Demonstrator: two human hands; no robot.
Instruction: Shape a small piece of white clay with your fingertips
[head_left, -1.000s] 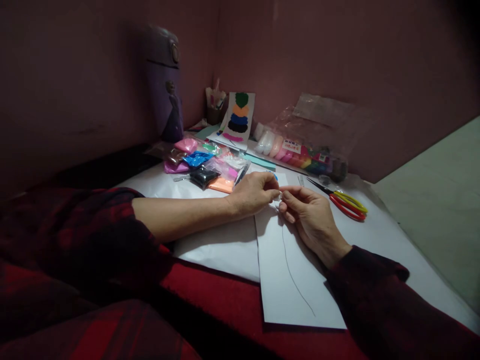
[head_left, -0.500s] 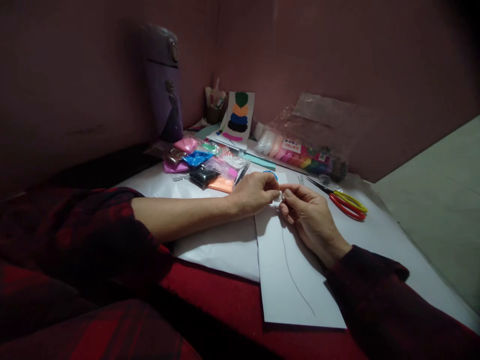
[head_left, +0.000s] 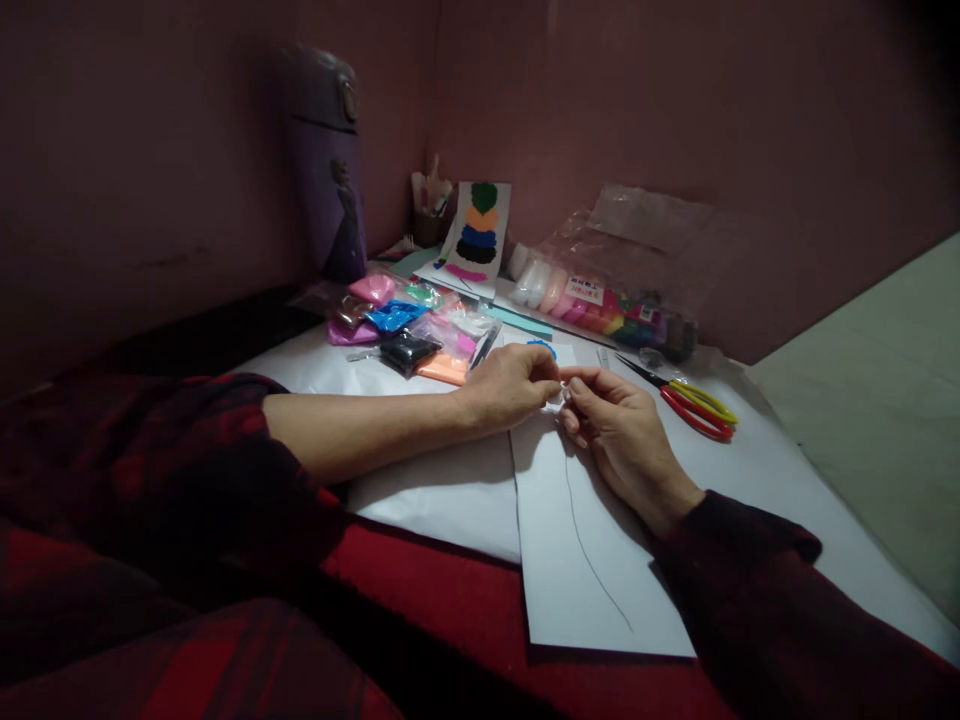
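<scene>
My left hand (head_left: 506, 385) and my right hand (head_left: 619, 430) meet fingertip to fingertip over a white sheet of paper (head_left: 592, 560) with a curved pencil line drawn on it. Both hands pinch a small pale lump (head_left: 559, 397) between thumb and fingers; it is too small to make out clearly. Both forearms rest low over the sheet, in dark red checked sleeves.
Scissors (head_left: 694, 408) with red and yellow handles lie right of my hands. Several small bags of coloured clay (head_left: 409, 330) lie behind my left hand, a long bag of clay sticks (head_left: 600, 305) by the wall, a card with coloured blobs (head_left: 480, 230), a purple bottle (head_left: 330, 170).
My fingertips have shifted slightly around the small lump; both hands stay in the same spot over the paper.
</scene>
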